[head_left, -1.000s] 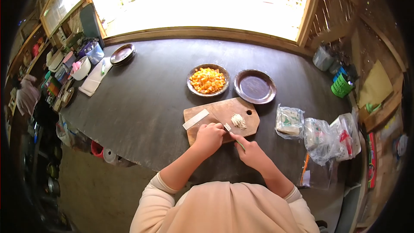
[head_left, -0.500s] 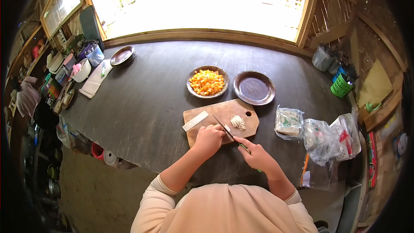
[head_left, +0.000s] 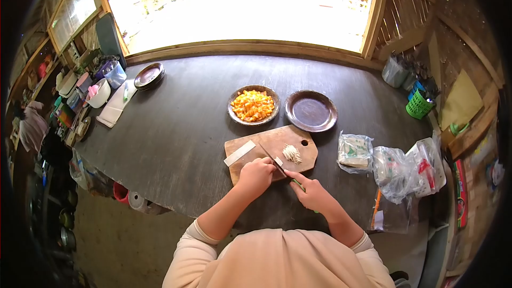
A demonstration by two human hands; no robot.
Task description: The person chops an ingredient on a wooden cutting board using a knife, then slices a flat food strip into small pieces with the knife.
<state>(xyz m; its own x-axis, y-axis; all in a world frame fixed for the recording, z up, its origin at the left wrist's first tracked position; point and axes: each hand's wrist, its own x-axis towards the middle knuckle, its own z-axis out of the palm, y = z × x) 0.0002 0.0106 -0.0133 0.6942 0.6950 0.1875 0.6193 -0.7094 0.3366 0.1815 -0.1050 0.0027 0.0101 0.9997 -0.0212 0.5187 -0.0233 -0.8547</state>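
Observation:
A wooden cutting board (head_left: 250, 147) lies before me. My right hand (head_left: 311, 192) is closed on the green handle of a knife (head_left: 271, 157), whose blade slants up-left over the board. My left hand (head_left: 256, 175) is closed at the board's near edge beside the blade; what its fingers hold is hidden. A white strip (head_left: 239, 153) lies at the board's left, and a small pile of thin white sticks (head_left: 292, 153) at its right. Beyond the board stand a bowl of orange pieces (head_left: 253, 105) and a dark plate (head_left: 311, 111).
Plastic-wrapped packages (head_left: 355, 152) and a clear bag (head_left: 396, 173) lie on the right of the dark table (head_left: 160, 149). A green basket (head_left: 419, 105) stands at the back right. Stacked plates (head_left: 149, 76) and a white container (head_left: 99, 94) are at the left.
Since a second ago, the knife's blade has come into view, angled up-left, and my right hand has moved slightly right and down. The whole view has shifted slightly.

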